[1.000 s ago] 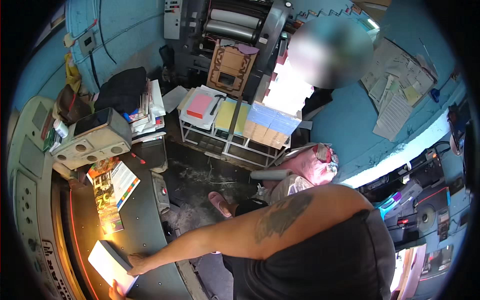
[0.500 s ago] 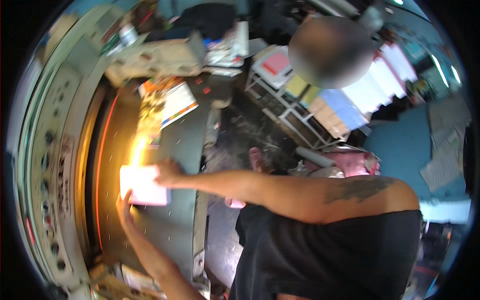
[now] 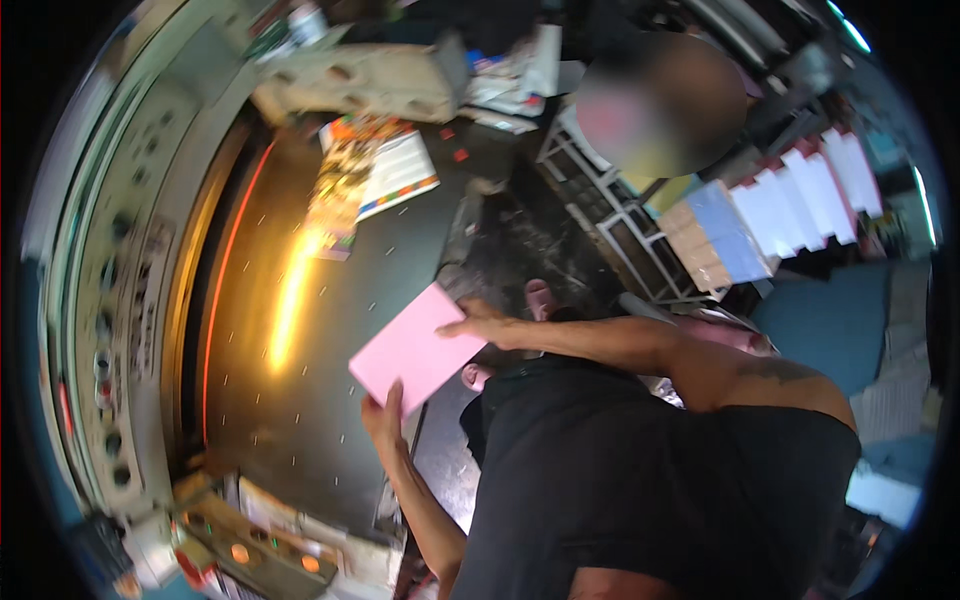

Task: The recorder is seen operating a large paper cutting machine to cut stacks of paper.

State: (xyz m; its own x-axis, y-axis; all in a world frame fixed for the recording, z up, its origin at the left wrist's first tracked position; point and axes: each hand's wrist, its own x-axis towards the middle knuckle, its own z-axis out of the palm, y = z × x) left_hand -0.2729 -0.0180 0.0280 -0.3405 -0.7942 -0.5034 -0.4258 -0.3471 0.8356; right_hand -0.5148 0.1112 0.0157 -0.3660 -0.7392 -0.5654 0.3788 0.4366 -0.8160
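Observation:
Both hands hold a rectangular stack of pink paper [image 3: 412,348] above the right edge of a dark metal machine table [image 3: 330,430]. My left hand [image 3: 384,416] grips its near left corner, thumb on top and fingers beneath. At the far right side my right hand [image 3: 474,326] pinches it, thumb laid over the top face and the other fingers mostly hidden below. The stack is tilted slantwise to the table, and its thickness is hard to tell.
A cutting machine's panel with knobs [image 3: 105,330] runs along the left, beside a red light line [image 3: 222,270]. Printed colour sheets [image 3: 375,175] lie at the table's far end. White paper stacks [image 3: 785,205] stand on a rack at right, where a person is partly seen.
The pink stack has come off the table beside the blade slot, moving right toward my body and turning. Both hands moved with it, and the view has shifted.

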